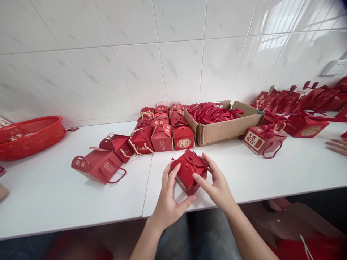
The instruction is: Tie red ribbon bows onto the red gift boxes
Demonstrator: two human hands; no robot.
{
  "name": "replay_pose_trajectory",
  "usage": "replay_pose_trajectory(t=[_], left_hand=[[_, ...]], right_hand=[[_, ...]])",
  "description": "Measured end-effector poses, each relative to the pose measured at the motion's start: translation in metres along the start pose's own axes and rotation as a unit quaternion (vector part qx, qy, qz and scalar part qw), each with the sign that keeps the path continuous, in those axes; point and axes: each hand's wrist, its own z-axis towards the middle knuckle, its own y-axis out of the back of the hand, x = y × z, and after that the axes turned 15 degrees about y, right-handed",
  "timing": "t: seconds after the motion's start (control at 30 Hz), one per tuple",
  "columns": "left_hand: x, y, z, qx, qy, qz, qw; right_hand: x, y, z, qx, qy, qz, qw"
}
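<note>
Box: red, with a folded-flap lid; the box [187, 177] sits low over the near part of the table [59, 202], between my two hands, one corner turned toward me. Whether its base touches the tabletop I can't tell.
Cord: dark red twist, the cord [194, 159] crossing the lid on its right half.
Left hand: at the box's left side; my left hand [168, 202] is spread in a wide curve, index tip by the lid's left edge, thumb reaching across just before the near corner.
Right hand: at the box's right side; my right hand [218, 186] has its thumb over the lid's right part and index finger by the far right edge. How firmly it holds, I can't tell.
Ahead of hands: a cluster of red boxes [162, 139] in rows, several with pale rope handles.
Carton: brown, the carton [230, 131] stands right of the cluster, red ribbons [208, 113] heaped inside.
Left of me: a tilted box [94, 164], printed flap facing left; farther off, a red basin [35, 139].
Right of me: a printed box [262, 141], cord loop resting on the table.
Far right: another person's hand [337, 146], at the picture's edge, well apart from mine.
</note>
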Motion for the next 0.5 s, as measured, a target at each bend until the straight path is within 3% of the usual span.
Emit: replay_pose_trajectory(t=[0.23, 0.4, 0.5], left_hand=[[0.002, 0.004, -0.004, -0.071, 0.012, 0.013, 0.997], [0.008, 0.008, 0.000, -0.122, 0.013, 0.044, 0.992], [0.012, 0.006, 0.001, -0.134, 0.017, 0.042, 0.990]], right_hand=[[0.013, -0.005, 0.006, -0.004, 0.042, 0.014, 0.999], [0.015, -0.004, 0.002, -0.033, 0.117, -0.008, 0.993], [0.016, 0.002, -0.007, -0.047, 0.146, 0.032, 0.988]])
